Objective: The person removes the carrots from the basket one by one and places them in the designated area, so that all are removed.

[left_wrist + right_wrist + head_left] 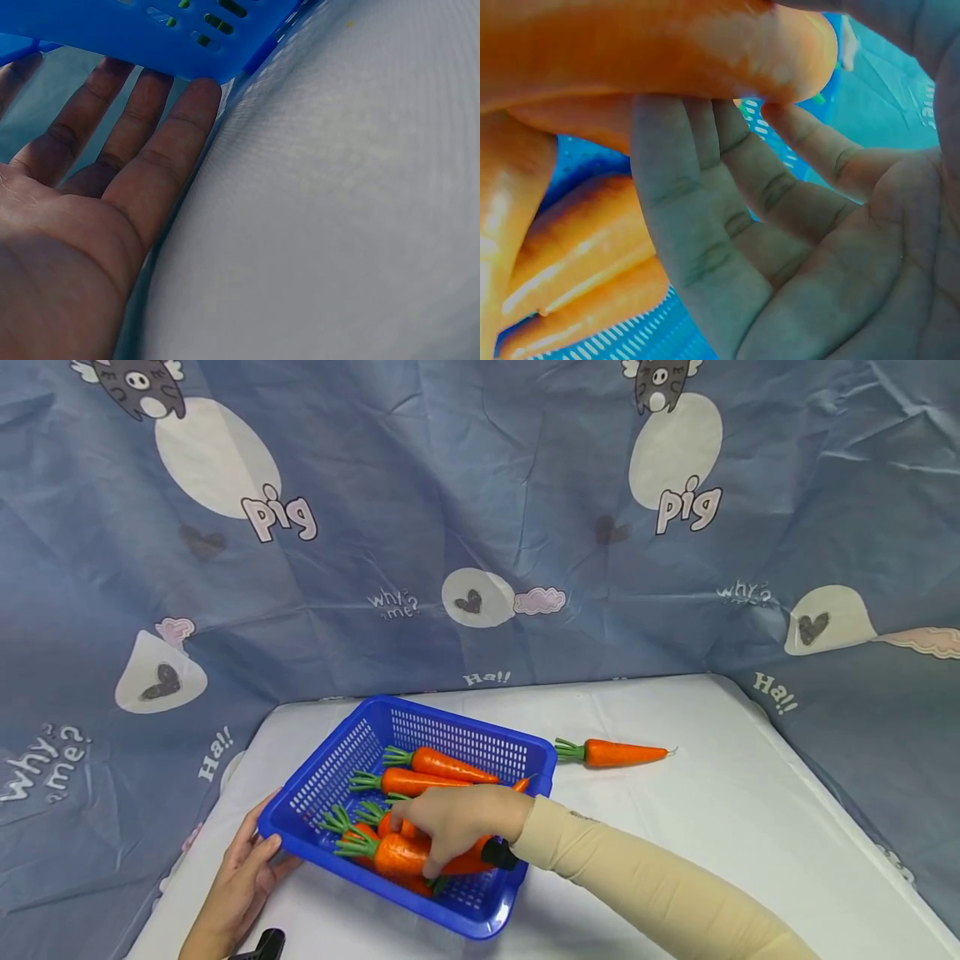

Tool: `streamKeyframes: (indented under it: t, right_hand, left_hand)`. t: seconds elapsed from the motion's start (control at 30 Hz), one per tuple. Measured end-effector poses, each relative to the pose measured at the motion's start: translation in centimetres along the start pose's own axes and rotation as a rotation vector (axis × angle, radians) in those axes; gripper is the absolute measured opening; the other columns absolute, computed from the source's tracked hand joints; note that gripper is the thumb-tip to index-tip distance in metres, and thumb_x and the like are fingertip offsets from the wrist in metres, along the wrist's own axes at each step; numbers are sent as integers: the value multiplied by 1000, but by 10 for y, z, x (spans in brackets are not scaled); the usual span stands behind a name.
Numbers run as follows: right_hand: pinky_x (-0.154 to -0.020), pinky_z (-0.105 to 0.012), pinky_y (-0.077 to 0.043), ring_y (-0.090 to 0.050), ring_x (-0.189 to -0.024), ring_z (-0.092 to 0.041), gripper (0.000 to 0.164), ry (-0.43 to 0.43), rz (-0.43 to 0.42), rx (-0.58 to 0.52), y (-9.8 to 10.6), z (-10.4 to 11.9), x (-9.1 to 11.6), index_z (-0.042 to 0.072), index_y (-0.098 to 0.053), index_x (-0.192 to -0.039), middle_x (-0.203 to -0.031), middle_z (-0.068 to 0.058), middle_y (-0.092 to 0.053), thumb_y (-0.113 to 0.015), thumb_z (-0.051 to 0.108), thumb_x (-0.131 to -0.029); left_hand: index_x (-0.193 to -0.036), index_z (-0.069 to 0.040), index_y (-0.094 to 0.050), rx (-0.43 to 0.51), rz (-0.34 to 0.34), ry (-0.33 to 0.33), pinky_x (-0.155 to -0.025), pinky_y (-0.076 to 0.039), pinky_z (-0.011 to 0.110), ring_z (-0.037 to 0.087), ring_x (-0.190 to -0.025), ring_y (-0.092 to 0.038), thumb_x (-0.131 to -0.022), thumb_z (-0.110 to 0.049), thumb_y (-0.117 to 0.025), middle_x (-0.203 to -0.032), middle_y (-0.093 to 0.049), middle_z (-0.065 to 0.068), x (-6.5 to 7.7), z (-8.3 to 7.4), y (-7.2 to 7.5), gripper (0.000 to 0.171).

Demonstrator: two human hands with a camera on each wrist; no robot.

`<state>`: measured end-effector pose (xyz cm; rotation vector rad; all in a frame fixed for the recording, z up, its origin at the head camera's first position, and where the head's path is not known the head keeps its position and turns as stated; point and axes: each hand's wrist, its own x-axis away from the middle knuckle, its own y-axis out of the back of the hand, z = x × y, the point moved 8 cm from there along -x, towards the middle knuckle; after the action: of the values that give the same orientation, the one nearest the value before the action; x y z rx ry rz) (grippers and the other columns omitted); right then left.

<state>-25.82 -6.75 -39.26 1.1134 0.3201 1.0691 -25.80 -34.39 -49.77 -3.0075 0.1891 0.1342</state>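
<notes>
A blue slotted plastic basket (487,928) holds several orange carrots with green stem stubs. My right hand (457,817) reaches over its right side and grips a thick carrot (401,857) near the front. In the right wrist view, the fingers (679,180) lie against the underside of that carrot (652,52), while the thumb is above it. My left hand (243,881) is at the basket's left corner. Its fairly straight, spread fingers (161,161) touch the basket's lower edge (135,52) in the left wrist view.
One carrot (622,753) lies outside the basket, on the white tabletop (720,827) to its right. Behind the table hangs a blue printed cloth (480,527). More carrots (450,766) lie toward the back of the basket.
</notes>
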Motion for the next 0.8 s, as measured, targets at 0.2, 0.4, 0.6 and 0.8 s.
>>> streamKeyframes:
  t: [0.2, 0.4, 0.6, 0.8]
  right_hand:
    - [-84, -17, -51, -57, -92, -6, 63, 11, -16, -30, 14, -2, 9, 20, -58, -145, -103, 9, -63, -88, 21, -89]
    - [-88, -19, -54, -59, -102, -7, 58, 12, -5, -137, 23, -12, 21, 17, -56, -141, -114, 4, -65, -86, 16, -91]
    - [-88, -19, -53, -60, -101, -7, 62, 3, -29, -146, 32, -20, 31, 15, -55, -146, -116, 3, -65, -85, 15, -92]
    - [-86, -18, -55, -62, -95, -7, 60, 20, -35, -142, 32, -18, 35, 17, -57, -144, -112, 5, -65, -85, 16, -91]
  left_hand:
    - [-169, -25, -29, -8, -12, 4, -88, -63, 31, 4, -120, -71, -115, -9, -41, -141, -65, -22, 0, 0, 1, 58]
    - [-169, -25, -30, 0, -2, -4, -88, -63, 31, 4, -119, -71, -115, -8, -41, -141, -64, -22, 0, -1, -1, 58]
    - [-169, -25, -29, 11, 16, -12, -89, -64, 31, 5, -119, -72, -115, -8, -40, -142, -64, -22, -4, -2, -3, 57]
    - [-167, -27, -33, 56, 62, -34, -90, -64, 31, 7, -120, -72, -115, -4, -36, -144, -64, -21, -2, 1, -1, 57]
